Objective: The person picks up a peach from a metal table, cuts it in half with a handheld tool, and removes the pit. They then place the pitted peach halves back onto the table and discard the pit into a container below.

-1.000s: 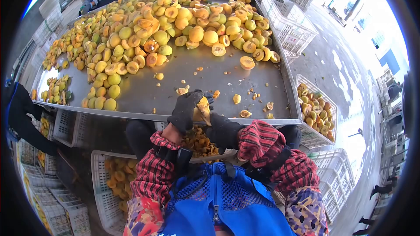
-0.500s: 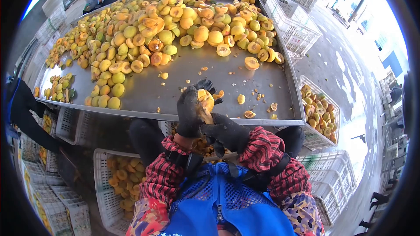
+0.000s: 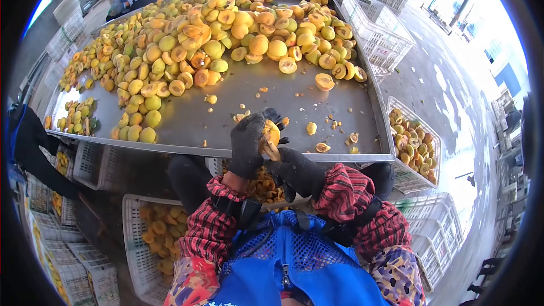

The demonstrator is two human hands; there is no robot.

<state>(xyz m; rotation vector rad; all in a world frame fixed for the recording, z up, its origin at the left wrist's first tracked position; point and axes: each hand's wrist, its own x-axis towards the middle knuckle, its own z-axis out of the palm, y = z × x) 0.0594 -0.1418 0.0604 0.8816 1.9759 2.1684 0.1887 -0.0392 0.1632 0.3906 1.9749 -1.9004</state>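
Observation:
Over the near edge of the metal table (image 3: 249, 90), my left hand (image 3: 246, 140) in a dark glove is closed around a yellow peach half (image 3: 272, 131). My right hand (image 3: 300, 173), also in a dark glove, is closed on a small tan tool (image 3: 272, 151) that meets the fruit's lower side. The tool's exact kind is hard to make out, and its end is partly hidden. Below both hands, a crate of peach scraps (image 3: 265, 188) shows between my knees. Small bits and a peach piece (image 3: 311, 128) lie on the metal near my hands.
A large heap of halved peaches (image 3: 187, 39) covers the table's far and left parts. Crates of peach halves stand at lower left (image 3: 131, 238) and right (image 3: 436, 153). A white crate (image 3: 436, 221) stands at lower right. Two people sit beyond the table; one co-worker's arm (image 3: 42, 153) is at left.
My hands stay together at the table edge, with the peach half turned slightly and the tool still against it. My right hand has shifted a little, showing more scraps below.

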